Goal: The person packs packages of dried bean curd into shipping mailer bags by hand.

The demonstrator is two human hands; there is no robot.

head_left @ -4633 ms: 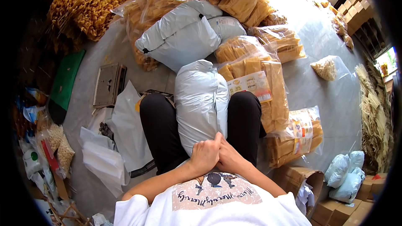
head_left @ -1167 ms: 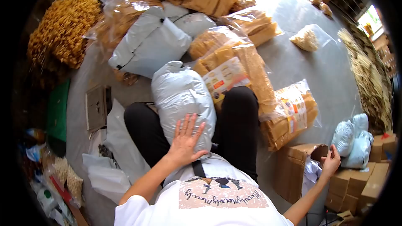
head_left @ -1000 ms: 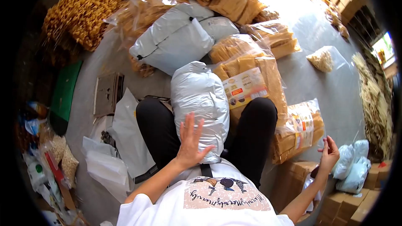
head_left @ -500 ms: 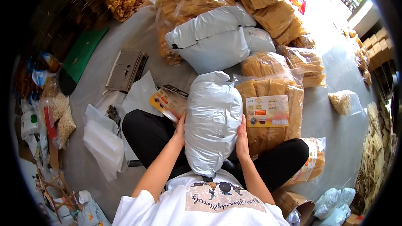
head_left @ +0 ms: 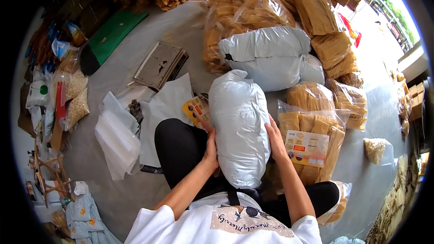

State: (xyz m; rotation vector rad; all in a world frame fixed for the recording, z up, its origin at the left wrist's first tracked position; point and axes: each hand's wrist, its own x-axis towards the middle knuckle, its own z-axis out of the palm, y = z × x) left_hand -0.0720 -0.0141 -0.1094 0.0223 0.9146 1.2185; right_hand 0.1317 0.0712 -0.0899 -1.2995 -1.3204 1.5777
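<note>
Both hands have moved since the frame a second ago: the right hand [head_left: 276,142], then out toward the right edge, now lies against the parcel's right side, and the left hand [head_left: 210,149], then flat on its face, is at its left side; their visible fingers lie extended and close together along the flanks, the silver-grey parcel [head_left: 239,126] held between the two palms, though how hard they press I cannot tell; neither hand is nearer, since both touch it around or a little below mid-length; it sits at the centre of the frame, its long axis running nearly top to bottom, its upper end reaching beyond the fingertips; farther out, a yellow label card [head_left: 195,110] is just beside the left fingertips; a clear bag of tan sheets [head_left: 335,142] lies right of the right hand; a larger grey bag [head_left: 271,52] lies beyond, at upper middle.
</note>
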